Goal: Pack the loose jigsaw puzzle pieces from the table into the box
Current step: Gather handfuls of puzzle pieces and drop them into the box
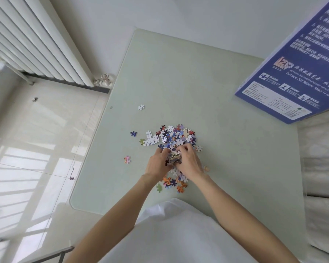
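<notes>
Pale green glass-topped table [226, 130] fills the middle of the view, w/ a loose heap of jigsaw pieces [176, 136] near its centre, mixed blue, white, red and orange. Both hands are together at the near edge of the heap: left hand [157, 165] and right hand [189, 162] face each other, fingers curled, clamping a stacked bunch of pieces [173, 157] between them, edges showing as wavy layers. Whether the bunch is lifted clear of the table or resting on it, can't tell from this angle.

More pieces lie under and just behind the wrists, incl. an orange-striped cluster [180, 185] and a green piece [159, 187]. Strays sit apart from the heap: a white piece [141, 107] well toward the far left, a dark blue piece [133, 133] just left of the heap, a pink-orange piece [127, 159] left of the left hand, and a small pale one [206, 168] just right of the right hand.

The blue puzzle box [292, 73] is at the far right corner of the table, well apart from the heap, printed side w/ white text and a barcode facing up; its opening isn't visible.

A white radiator [36, 44] stands against the wall at upper left, valve [104, 81] at its near end beside the table edge. Glossy tiled floor [36, 139] lies to the left. The person's white garment [179, 234] fills the bottom centre.
</notes>
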{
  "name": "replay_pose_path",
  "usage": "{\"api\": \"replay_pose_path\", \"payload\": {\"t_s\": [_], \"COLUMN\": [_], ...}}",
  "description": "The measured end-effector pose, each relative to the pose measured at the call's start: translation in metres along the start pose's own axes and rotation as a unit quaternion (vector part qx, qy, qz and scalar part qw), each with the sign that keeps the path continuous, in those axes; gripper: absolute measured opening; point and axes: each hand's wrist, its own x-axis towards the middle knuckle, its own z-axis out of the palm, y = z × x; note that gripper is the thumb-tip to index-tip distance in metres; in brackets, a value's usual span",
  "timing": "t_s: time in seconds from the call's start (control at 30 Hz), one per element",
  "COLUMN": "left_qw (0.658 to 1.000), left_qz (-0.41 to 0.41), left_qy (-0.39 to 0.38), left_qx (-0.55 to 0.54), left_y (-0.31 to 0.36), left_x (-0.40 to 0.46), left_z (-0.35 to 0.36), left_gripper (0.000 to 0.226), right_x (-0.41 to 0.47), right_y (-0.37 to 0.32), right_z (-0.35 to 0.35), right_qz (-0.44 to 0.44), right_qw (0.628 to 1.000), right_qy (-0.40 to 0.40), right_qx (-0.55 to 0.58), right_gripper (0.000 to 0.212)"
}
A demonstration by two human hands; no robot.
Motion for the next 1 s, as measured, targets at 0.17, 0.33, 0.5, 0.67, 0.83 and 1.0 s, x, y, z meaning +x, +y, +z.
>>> {"api": "replay_pose_path", "payload": {"t_s": [0.17,0.33,0.5,0.67,0.83,1.0], "left_qw": [1.000,1.000,0.999,0.999,0.999,0.999], "left_qz": [0.007,0.017,0.025,0.035,0.021,-0.007], "left_qy": [0.013,0.008,0.012,0.012,0.030,0.041], "left_qx": [-0.010,-0.023,-0.023,-0.003,-0.015,-0.030], "left_y": [0.000,0.000,0.000,0.003,0.002,-0.001], "left_x": [0.002,0.003,0.006,0.009,0.011,0.009], "left_z": [0.000,0.000,-0.003,-0.002,-0.005,-0.010], "left_gripper": [0.042,0.050,0.047,0.045,0.030,0.021], "right_x": [0.001,0.004,0.004,0.003,-0.001,-0.006], "right_y": [0.001,0.004,0.012,0.014,0.024,0.038], "right_z": [-0.005,-0.013,-0.017,-0.020,-0.027,-0.039], "right_qz": [-0.003,-0.008,0.001,0.014,0.035,0.068], "right_qw": [1.000,0.997,0.993,0.991,0.986,0.981], "right_qy": [-0.005,-0.031,-0.033,-0.018,0.002,0.024], "right_qx": [0.024,0.067,0.112,0.130,0.161,0.179], "right_gripper": [0.045,0.047,0.046,0.044,0.038,0.038]}}
